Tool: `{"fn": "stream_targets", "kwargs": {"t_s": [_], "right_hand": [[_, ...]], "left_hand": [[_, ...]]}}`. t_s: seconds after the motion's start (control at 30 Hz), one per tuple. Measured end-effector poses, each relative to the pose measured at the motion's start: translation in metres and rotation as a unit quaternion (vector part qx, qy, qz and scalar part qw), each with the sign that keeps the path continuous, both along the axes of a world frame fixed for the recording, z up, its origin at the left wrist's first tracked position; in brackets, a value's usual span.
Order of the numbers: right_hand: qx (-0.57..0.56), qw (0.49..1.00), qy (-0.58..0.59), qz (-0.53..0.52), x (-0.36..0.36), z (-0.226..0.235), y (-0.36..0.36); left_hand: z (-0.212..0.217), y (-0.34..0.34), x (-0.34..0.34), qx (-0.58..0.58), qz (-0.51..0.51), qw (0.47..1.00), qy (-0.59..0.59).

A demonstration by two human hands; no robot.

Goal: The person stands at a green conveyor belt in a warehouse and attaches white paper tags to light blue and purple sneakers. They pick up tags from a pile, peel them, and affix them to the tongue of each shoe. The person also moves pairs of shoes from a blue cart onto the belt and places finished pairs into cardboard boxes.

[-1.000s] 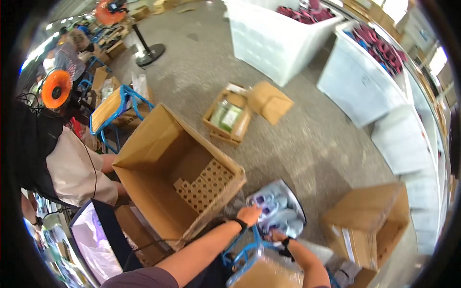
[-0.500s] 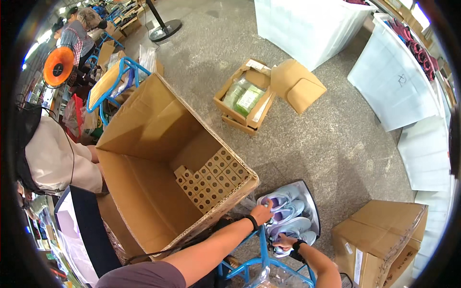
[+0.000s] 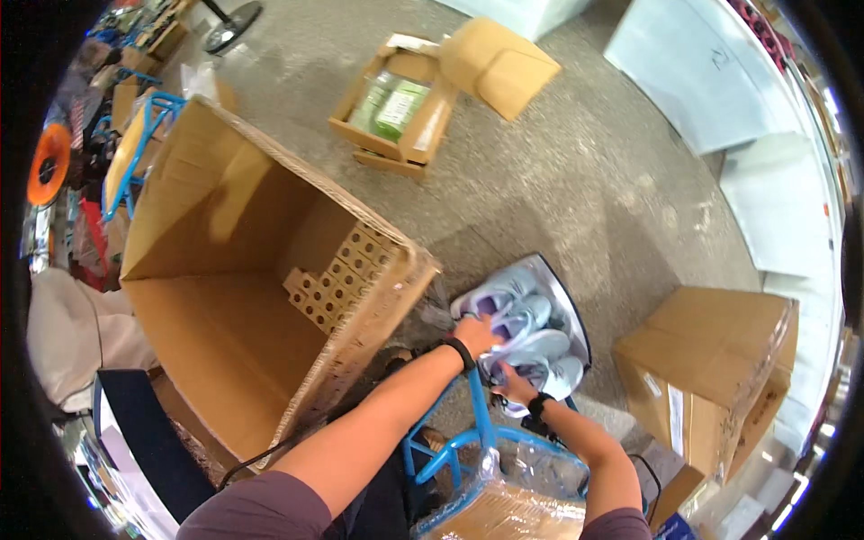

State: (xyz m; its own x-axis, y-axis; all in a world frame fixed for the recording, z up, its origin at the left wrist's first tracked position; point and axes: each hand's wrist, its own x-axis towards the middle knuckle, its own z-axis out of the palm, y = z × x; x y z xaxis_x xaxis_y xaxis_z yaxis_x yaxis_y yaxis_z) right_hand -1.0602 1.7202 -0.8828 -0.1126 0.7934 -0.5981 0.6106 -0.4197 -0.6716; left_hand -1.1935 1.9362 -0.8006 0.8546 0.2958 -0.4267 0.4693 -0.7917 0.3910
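Observation:
Several light blue sneakers with lavender linings lie side by side in a shallow dark-edged tray (image 3: 571,310) on the floor before me. My left hand (image 3: 477,335) is closed at the heel opening of the far pair, on a pale sneaker (image 3: 508,286). Beside it, my right hand (image 3: 515,387) has its fingers curled at the opening of a nearer sneaker (image 3: 565,376). The fingertips of both hands are partly hidden inside or behind the shoes. A blue metal stool frame (image 3: 481,414) stands just below my wrists.
At left, a big open carton (image 3: 234,351) holds rows of small brown boxes (image 3: 342,279). Farther off sits an open carton with green packets (image 3: 396,108). A closed-topped carton (image 3: 706,346) stands at right, and white bins (image 3: 693,72) line the far right.
The whole view has shifted, so the floor, cartons and shoes appear farther left and higher. Both hands stay at the sneakers; no shoe has visibly left the tray.

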Motion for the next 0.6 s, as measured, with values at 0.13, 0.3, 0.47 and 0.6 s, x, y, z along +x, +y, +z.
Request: {"fn": "stream_targets", "kwargs": {"t_s": [0.13,0.3,0.47,0.6], "right_hand": [[-0.192,0.98,-0.019,0.043,-0.003,0.027,0.034],[-0.186,0.972,-0.11,-0.097,0.004,0.033,0.025],[-0.144,0.987,-0.071,-0.018,0.005,0.015,-0.002],[-0.224,0.971,0.077,-0.037,0.013,0.016,0.025]], "left_hand": [[-0.016,-0.008,0.002,-0.016,0.122,0.992,-0.007],[0.029,0.026,0.012,0.036,0.024,0.994,-0.1],[0.057,0.04,0.023,0.002,-0.007,0.996,-0.094],[0.03,0.033,0.022,0.012,-0.012,0.999,-0.048]]}}
